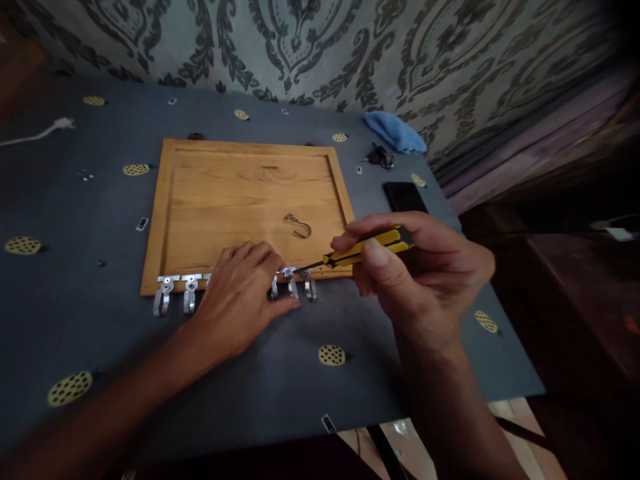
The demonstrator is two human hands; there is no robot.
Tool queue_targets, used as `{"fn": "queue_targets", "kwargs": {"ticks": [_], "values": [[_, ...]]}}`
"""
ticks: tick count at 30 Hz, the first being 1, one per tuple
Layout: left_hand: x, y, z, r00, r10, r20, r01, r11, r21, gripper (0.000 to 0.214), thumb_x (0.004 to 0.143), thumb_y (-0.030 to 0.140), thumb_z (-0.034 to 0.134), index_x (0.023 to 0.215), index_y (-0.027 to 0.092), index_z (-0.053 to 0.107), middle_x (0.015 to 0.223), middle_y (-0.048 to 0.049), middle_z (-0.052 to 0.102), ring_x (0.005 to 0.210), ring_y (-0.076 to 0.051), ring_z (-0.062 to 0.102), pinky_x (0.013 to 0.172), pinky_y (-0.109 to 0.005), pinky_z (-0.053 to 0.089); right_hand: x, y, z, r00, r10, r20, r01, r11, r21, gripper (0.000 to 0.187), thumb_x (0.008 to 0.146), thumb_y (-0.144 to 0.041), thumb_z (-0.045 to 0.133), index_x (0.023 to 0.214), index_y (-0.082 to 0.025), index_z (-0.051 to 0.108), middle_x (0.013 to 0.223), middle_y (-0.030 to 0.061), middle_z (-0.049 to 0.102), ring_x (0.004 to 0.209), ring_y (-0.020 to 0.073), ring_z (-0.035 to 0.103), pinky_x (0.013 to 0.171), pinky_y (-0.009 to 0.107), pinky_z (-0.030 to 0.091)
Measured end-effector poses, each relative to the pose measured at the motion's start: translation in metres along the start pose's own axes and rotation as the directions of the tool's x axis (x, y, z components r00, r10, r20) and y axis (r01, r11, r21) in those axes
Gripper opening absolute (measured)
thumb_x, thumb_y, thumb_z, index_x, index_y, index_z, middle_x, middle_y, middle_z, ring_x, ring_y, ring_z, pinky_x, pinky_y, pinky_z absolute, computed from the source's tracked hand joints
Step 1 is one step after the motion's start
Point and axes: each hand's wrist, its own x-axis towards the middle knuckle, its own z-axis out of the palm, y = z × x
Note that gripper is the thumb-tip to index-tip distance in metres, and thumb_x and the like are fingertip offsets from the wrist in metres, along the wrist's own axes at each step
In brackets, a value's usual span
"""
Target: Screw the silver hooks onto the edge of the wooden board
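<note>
A framed wooden board lies on the table with a row of metal hooks along its near edge. My left hand presses over the middle of that edge, fingers curled on the wood and thumb by a hook, covering part of the row. Between thumb and fingers, my right hand grips a yellow-and-black screwdriver. The screwdriver's tip meets or nearly meets the plate of a hook just right of my left hand; exact contact cannot be made out. One loose hook rests on the board.
The table's grey pineapple-print cover surrounds the board. Toward the back right are a blue cloth, keys and a black phone. Small metal bits and a white cable lie at left. Patterned wall stands behind.
</note>
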Motion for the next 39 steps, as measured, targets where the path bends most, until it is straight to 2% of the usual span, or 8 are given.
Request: {"fn": "queue_targets", "kwargs": {"ticks": [9,15,18,23,29,33,36,39], "values": [[0.002,0.003,-0.004,0.997,-0.034,0.064,0.035,0.999,-0.01,0.037,0.082,0.04,0.083,0.106,0.015,0.069,0.111,-0.0079,0.069,0.107,-0.031,0.062,0.092,-0.047,0.046,-0.004,-0.003,0.001,1.0,-0.019,-0.013,0.019,1.0,0.007,0.008,0.09,-0.028,0.078,0.097,-0.024,0.078,0.089,0.0023,0.081,0.073,0.017,0.078,0.036,0.018,0.051],[0.002,0.002,-0.003,0.999,-0.017,0.042,0.018,1.0,-0.012,0.038,0.082,0.041,0.083,0.107,0.015,0.07,0.111,-0.0082,0.069,0.106,-0.032,0.062,0.091,-0.047,0.046,-0.003,0.0,0.002,0.999,-0.015,0.032,0.015,1.0,0.014,0.009,0.09,-0.027,0.077,0.098,-0.026,0.079,0.088,0.0013,0.081,0.055,0.0121,0.069,0.036,0.021,0.048],[0.002,0.002,-0.003,0.998,-0.023,0.052,0.024,1.0,-0.013,0.038,0.082,0.041,0.083,0.106,0.015,0.07,0.11,-0.0085,0.069,0.106,-0.032,0.062,0.091,-0.047,0.046,-0.003,0.002,0.002,0.999,-0.016,0.046,0.016,1.0,0.003,0.009,0.09,-0.027,0.077,0.099,-0.029,0.079,0.091,0.0015,0.081,0.058,0.0139,0.069,0.041,0.025,0.052],[0.001,0.001,-0.002,0.999,-0.01,0.032,0.01,1.0,-0.009,0.037,0.083,0.043,0.082,0.104,0.016,0.07,0.109,-0.0075,0.069,0.106,-0.032,0.062,0.09,-0.047,0.046,-0.002,-0.001,-0.002,0.989,-0.051,0.137,0.053,0.998,-0.016,0.012,0.087,-0.025,0.08,0.097,-0.03,0.079,0.088,0.0009,0.078,0.075,0.0183,0.073,0.063,0.031,0.062],[0.001,0.001,-0.002,0.999,-0.016,0.047,0.016,1.0,0.003,0.038,0.083,0.043,0.082,0.106,0.016,0.069,0.112,-0.0079,0.069,0.108,-0.032,0.062,0.092,-0.047,0.046,0.0,-0.007,-0.01,0.961,0.014,0.278,-0.027,0.999,0.043,0.023,0.095,-0.031,0.072,0.117,-0.028,0.076,0.099,0.0026,0.078,0.058,0.0117,0.065,0.049,0.026,0.056],[0.001,0.001,-0.002,0.999,-0.01,0.039,0.01,1.0,0.002,0.038,0.083,0.043,0.082,0.106,0.016,0.068,0.112,-0.0085,0.069,0.107,-0.031,0.062,0.091,-0.046,0.046,0.001,-0.004,-0.005,0.973,-0.049,0.225,0.04,0.998,0.044,0.016,0.089,-0.028,0.079,0.104,-0.025,0.079,0.095,0.0018,0.077,0.054,0.0091,0.062,0.043,0.022,0.05],[0.001,0.001,-0.002,1.0,-0.005,0.029,0.005,1.0,0.007,0.036,0.084,0.042,0.082,0.104,0.016,0.068,0.111,-0.0083,0.069,0.105,-0.031,0.062,0.089,-0.045,0.045,0.002,-0.003,0.0,0.984,-0.064,0.166,0.06,0.998,0.03,0.011,0.084,-0.027,0.083,0.094,-0.024,0.079,0.087,0.0013,0.077,0.058,0.0104,0.064,0.045,0.022,0.05],[0.001,0.001,-0.002,0.999,0.0,0.038,0.0,1.0,0.008,0.037,0.084,0.043,0.081,0.106,0.017,0.067,0.112,-0.0082,0.069,0.105,-0.03,0.062,0.09,-0.044,0.045,0.002,-0.004,-0.001,0.981,-0.046,0.189,0.034,0.997,0.068,0.013,0.084,-0.025,0.083,0.096,-0.026,0.078,0.087,0.0003,0.077,0.059,0.0105,0.064,0.05,0.022,0.053]]}}
